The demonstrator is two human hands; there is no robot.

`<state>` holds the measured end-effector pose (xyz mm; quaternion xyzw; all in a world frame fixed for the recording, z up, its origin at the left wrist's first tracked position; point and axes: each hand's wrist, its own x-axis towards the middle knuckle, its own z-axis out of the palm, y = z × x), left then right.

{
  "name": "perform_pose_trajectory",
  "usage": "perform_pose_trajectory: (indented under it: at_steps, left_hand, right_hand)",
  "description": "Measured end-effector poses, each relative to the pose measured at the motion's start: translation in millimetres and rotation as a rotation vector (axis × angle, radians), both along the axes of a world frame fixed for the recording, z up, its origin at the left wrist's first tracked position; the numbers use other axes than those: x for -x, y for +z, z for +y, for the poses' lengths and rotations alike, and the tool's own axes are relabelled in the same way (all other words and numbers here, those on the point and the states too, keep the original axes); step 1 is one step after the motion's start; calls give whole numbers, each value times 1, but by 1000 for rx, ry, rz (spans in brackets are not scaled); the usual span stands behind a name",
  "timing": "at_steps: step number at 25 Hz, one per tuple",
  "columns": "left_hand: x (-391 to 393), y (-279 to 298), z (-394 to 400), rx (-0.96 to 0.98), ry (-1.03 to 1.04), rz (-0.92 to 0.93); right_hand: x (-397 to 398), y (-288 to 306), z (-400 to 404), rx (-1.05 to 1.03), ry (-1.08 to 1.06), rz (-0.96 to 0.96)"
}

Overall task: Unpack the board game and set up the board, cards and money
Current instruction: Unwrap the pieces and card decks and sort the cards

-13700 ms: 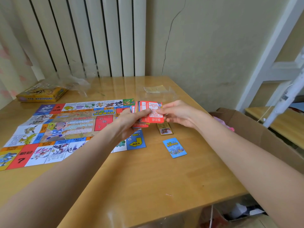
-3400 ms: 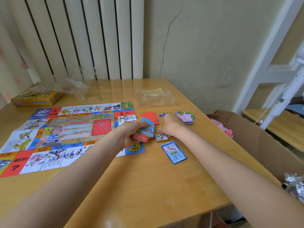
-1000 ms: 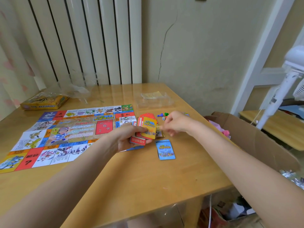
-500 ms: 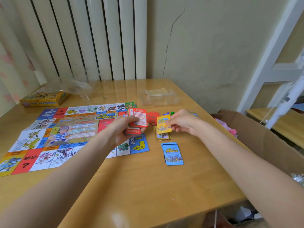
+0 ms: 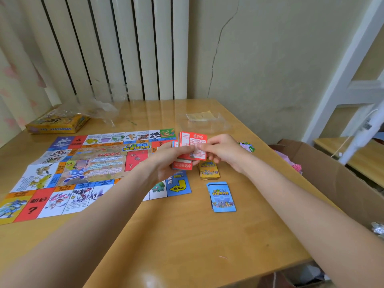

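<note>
Board (image 5: 87, 169) is unfolded flat on the surface (image 5: 187, 246); yellow pile (image 5: 208, 170) and blue pile (image 5: 222, 197) sit right of it. Card sort looks mid-way: left hand (image 5: 166, 161) grips the red stack (image 5: 192, 146), right hand (image 5: 222, 150) pinches its top card. Money pile (image 5: 246, 146) at far right looks unsorted.

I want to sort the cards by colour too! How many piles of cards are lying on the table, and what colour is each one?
Blue pile: 1
Yellow pile: 1
Pink and green pile, partly hidden behind the right hand: 1
Total lying on the table: 3
The red cards are held in both hands, left hand underneath, so not counted.
</note>
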<state>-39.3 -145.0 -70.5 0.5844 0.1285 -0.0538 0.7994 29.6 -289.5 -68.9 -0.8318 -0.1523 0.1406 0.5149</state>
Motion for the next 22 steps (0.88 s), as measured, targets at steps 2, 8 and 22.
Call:
perform_pose_trajectory:
  at_steps: [2,8,22]
  left_hand:
    - [2,6,1,67,-49,-15]
    - [4,3,6,3,74,-68]
    - [6,10,10,-41,15,-96]
  right_hand:
    - [-3,1,2,-44,-63,-9]
    - [-3,7,3,-255,-44,121]
    - [-1,11,4,-303,-21,145]
